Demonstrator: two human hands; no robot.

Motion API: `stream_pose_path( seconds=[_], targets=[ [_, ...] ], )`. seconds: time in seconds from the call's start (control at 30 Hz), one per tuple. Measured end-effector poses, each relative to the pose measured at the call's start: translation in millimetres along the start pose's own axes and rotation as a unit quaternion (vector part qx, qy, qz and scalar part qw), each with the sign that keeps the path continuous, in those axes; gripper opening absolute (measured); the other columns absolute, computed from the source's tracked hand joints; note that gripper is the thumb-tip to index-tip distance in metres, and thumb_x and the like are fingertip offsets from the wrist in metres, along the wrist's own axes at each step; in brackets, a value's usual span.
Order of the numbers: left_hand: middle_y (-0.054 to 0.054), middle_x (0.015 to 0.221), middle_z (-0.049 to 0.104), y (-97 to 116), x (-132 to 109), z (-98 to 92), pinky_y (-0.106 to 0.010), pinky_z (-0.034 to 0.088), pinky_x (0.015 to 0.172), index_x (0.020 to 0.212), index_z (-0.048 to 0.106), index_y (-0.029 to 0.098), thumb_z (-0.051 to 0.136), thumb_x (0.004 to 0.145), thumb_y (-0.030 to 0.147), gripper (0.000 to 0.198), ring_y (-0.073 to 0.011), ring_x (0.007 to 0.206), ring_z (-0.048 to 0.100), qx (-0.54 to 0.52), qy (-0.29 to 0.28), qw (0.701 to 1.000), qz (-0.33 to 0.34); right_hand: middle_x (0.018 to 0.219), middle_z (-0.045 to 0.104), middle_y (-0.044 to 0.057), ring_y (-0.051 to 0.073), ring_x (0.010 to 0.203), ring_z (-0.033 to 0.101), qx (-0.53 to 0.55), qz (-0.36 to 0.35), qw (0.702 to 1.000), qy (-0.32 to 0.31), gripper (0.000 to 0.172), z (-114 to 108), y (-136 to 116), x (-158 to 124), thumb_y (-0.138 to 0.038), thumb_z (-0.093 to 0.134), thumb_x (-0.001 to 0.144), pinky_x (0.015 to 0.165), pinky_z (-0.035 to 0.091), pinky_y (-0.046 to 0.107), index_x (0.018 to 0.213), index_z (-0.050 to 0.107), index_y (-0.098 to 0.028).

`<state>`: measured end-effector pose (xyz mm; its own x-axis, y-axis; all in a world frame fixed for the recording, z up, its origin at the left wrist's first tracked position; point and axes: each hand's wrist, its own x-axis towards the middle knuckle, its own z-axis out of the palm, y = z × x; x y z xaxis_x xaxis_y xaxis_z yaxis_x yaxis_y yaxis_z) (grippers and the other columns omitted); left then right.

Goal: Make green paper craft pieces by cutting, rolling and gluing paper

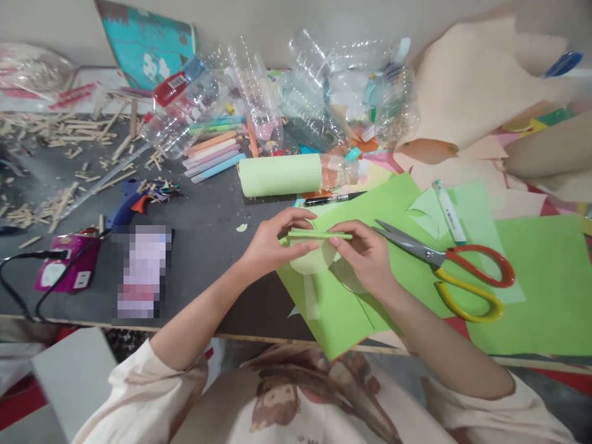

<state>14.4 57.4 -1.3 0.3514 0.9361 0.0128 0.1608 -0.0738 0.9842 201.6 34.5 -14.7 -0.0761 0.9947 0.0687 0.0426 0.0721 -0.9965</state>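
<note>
A small stack of folded light-green paper (320,234) is pinched between both hands above larger green sheets. My left hand (282,243) holds its left end, thumb below and fingers above. My right hand (363,250) grips the right end between thumb and fingers. Just under the stack shows a pale green round piece (312,260). The bright green sheet (324,327) lies beneath the hands. Scissors (435,256) with red and yellow handles rest with blades apart, right of my right hand. Behind the hands lies a plastic bottle (282,176) wrapped in light-green paper.
A blue glue gun (124,206), purple box (69,265) with cables and phone (144,271) are at left. Chalk-like coloured sticks (215,160), clear bottles (309,98) and wood scraps (69,132) lie behind. A marker (449,213) and another person's arm (550,151) are at right.
</note>
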Motion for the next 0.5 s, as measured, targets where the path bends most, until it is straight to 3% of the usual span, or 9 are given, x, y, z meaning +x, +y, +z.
stream_pose_path(
  seconds=[0.17, 0.5],
  targets=[
    [-0.007, 0.090, 0.072, -0.2, 2.8, -0.3, -0.026, 0.052, 0.073, 0.084, 0.068, 0.016, 0.073, 0.071, 0.054, 0.040, -0.0181, 0.082, 0.067, -0.028, 0.030, 0.999, -0.026, 0.075, 0.070, 0.000, 0.015, 0.067, 0.064, -0.007, -0.023, 0.999, 0.033, 0.018, -2.1, 0.5, 1.1, -0.043, 0.071, 0.079, 0.057, 0.052, 0.027, 0.080, 0.069, -0.025],
    [-0.006, 0.085, 0.073, -3.0, 2.3, 1.9, -0.023, 0.052, 0.064, 0.081, 0.071, 0.016, 0.077, 0.066, 0.053, 0.041, -0.0150, 0.072, 0.065, -0.055, 0.055, 0.996, -0.052, 0.075, 0.072, 0.001, 0.015, 0.067, 0.066, 0.020, 0.012, 0.999, 0.028, 0.024, -3.5, -1.7, 6.3, -0.048, 0.076, 0.072, 0.057, 0.054, 0.027, 0.078, 0.071, -0.025]
  ],
)
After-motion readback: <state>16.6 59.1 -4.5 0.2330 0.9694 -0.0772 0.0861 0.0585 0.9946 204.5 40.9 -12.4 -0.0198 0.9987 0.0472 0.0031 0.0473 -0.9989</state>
